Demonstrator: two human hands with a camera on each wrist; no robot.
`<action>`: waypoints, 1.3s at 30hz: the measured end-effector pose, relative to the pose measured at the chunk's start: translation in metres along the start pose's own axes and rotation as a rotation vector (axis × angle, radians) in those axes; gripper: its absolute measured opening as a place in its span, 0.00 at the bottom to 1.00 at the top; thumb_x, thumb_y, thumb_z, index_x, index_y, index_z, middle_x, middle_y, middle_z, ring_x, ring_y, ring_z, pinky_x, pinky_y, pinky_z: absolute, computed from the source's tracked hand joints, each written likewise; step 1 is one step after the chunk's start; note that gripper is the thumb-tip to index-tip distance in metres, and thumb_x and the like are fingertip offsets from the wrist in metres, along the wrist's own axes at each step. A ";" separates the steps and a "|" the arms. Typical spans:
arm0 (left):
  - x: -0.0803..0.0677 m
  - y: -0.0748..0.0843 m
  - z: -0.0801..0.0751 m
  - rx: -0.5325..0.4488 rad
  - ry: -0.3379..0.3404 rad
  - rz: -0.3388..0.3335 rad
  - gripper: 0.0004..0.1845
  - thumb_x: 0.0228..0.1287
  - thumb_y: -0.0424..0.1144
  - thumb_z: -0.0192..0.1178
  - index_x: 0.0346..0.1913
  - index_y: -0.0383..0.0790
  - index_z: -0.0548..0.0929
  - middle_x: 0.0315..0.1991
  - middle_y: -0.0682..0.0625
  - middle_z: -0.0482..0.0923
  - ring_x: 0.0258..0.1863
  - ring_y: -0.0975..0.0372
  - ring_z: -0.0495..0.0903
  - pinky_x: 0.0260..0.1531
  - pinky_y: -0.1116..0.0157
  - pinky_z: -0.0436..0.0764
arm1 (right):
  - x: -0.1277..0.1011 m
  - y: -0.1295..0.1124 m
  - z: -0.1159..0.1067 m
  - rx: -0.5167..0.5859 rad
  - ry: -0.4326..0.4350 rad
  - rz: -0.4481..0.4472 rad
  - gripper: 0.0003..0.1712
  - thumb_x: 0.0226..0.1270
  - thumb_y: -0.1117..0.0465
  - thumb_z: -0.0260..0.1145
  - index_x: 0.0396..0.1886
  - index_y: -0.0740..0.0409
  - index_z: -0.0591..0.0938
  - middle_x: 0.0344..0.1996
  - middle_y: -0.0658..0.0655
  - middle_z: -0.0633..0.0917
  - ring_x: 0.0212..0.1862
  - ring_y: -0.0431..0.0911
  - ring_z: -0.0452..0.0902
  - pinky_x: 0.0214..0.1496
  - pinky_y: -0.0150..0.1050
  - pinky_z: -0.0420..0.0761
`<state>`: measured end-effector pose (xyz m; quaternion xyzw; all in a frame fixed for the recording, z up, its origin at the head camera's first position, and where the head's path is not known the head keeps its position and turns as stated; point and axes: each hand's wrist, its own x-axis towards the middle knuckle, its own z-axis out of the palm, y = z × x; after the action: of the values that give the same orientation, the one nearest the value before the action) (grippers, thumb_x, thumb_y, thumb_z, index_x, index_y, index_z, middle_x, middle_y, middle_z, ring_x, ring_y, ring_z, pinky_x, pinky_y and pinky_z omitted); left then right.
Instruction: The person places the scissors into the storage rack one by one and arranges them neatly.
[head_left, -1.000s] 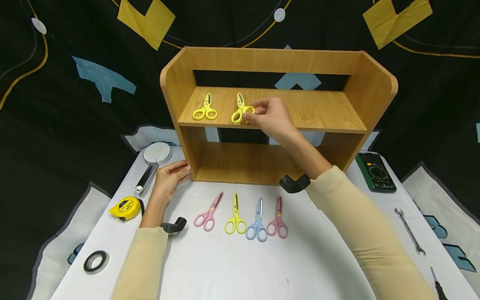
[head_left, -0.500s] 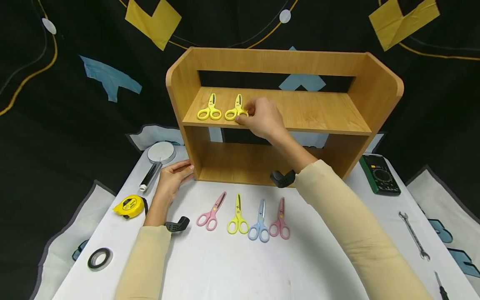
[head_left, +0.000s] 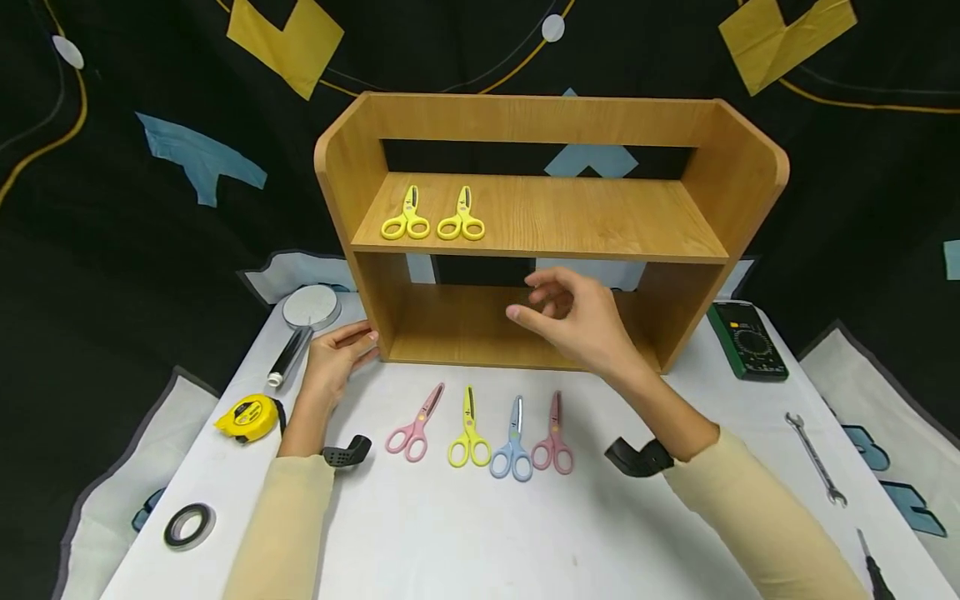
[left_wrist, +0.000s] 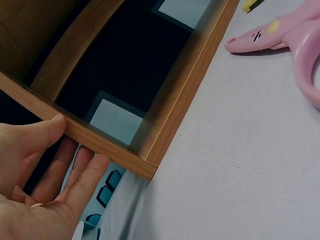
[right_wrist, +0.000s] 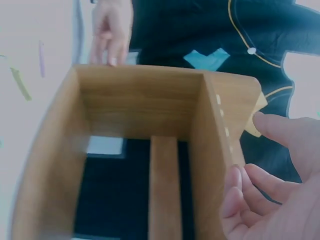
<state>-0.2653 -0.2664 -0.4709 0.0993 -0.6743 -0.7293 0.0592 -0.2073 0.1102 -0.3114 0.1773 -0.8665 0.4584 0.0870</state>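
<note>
**Two yellow scissors on the upper shelf, four more pairs on the table**

Head view: the wooden shelf unit (head_left: pixel 551 218) holds two yellow scissors (head_left: pixel 406 215) (head_left: pixel 461 217) side by side at the left of its upper board; the lower compartment shows nothing inside. The right hand (head_left: pixel 581 319) hovers in front of the lower opening, fingers loosely curled, holding nothing. The left hand (head_left: pixel 333 357) rests flat against the unit's near left corner. On the white table (head_left: pixel 480 533) lie pink (head_left: pixel 415 425), yellow (head_left: pixel 469 429), blue (head_left: pixel 513 442) and pink scissors (head_left: pixel 553 436) in a row.

Left wrist view: straight fingers (left_wrist: pixel 75 165) touch the unit's bottom edge (left_wrist: pixel 110 150); a pink scissor handle (left_wrist: pixel 292 42) is cut off at the right.

Right wrist view: blurred; the relaxed right hand (right_wrist: pixel 280 190) is beside the unit (right_wrist: pixel 145 145), and the scissors are hard to make out.
</note>
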 end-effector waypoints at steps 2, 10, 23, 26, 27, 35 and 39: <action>0.000 0.000 -0.002 -0.011 0.002 -0.006 0.25 0.66 0.30 0.70 0.65 0.28 0.79 0.41 0.59 0.87 0.43 0.68 0.88 0.57 0.56 0.87 | -0.016 0.011 -0.001 -0.007 -0.030 0.019 0.27 0.61 0.46 0.79 0.56 0.51 0.83 0.41 0.51 0.86 0.38 0.45 0.79 0.35 0.34 0.81; 0.000 0.003 -0.004 -0.005 -0.008 -0.004 0.27 0.67 0.30 0.69 0.66 0.27 0.78 0.42 0.59 0.86 0.43 0.68 0.88 0.58 0.57 0.86 | -0.070 0.057 0.004 -0.029 -0.086 0.125 0.28 0.60 0.47 0.80 0.58 0.49 0.84 0.44 0.50 0.87 0.43 0.45 0.81 0.43 0.37 0.84; -0.001 0.003 -0.002 -0.016 -0.005 -0.024 0.27 0.66 0.29 0.69 0.67 0.27 0.77 0.42 0.59 0.86 0.44 0.67 0.88 0.57 0.58 0.86 | -0.133 0.112 0.041 -0.002 -0.128 0.305 0.30 0.57 0.60 0.81 0.60 0.58 0.83 0.44 0.55 0.87 0.42 0.47 0.80 0.35 0.29 0.79; -0.002 0.003 -0.002 -0.006 -0.005 -0.021 0.27 0.67 0.29 0.69 0.67 0.27 0.77 0.42 0.58 0.86 0.44 0.68 0.87 0.58 0.57 0.86 | -0.139 0.118 0.049 -0.013 -0.119 0.331 0.31 0.55 0.60 0.82 0.60 0.59 0.84 0.42 0.53 0.87 0.40 0.46 0.78 0.36 0.28 0.77; -0.002 0.003 -0.002 -0.001 -0.006 -0.017 0.27 0.67 0.29 0.69 0.67 0.27 0.77 0.42 0.58 0.86 0.44 0.68 0.87 0.58 0.57 0.86 | -0.140 0.120 0.051 -0.023 -0.118 0.337 0.31 0.54 0.60 0.82 0.59 0.60 0.84 0.41 0.53 0.86 0.40 0.45 0.76 0.37 0.29 0.76; -0.001 0.003 -0.001 -0.028 -0.024 0.000 0.27 0.65 0.30 0.70 0.66 0.27 0.78 0.41 0.59 0.86 0.43 0.69 0.87 0.56 0.59 0.87 | -0.144 0.125 0.061 -0.134 -0.155 0.360 0.29 0.51 0.58 0.85 0.53 0.59 0.86 0.33 0.51 0.77 0.36 0.43 0.68 0.32 0.32 0.68; -0.002 0.002 0.000 -0.032 -0.014 -0.002 0.26 0.65 0.29 0.70 0.65 0.27 0.79 0.40 0.59 0.87 0.43 0.69 0.88 0.55 0.59 0.87 | -0.143 0.122 0.062 -0.161 -0.151 0.350 0.23 0.51 0.60 0.83 0.47 0.60 0.87 0.32 0.52 0.78 0.34 0.43 0.68 0.31 0.32 0.68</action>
<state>-0.2635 -0.2662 -0.4688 0.0940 -0.6630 -0.7407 0.0551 -0.1216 0.1549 -0.4849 0.0505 -0.9220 0.3811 -0.0452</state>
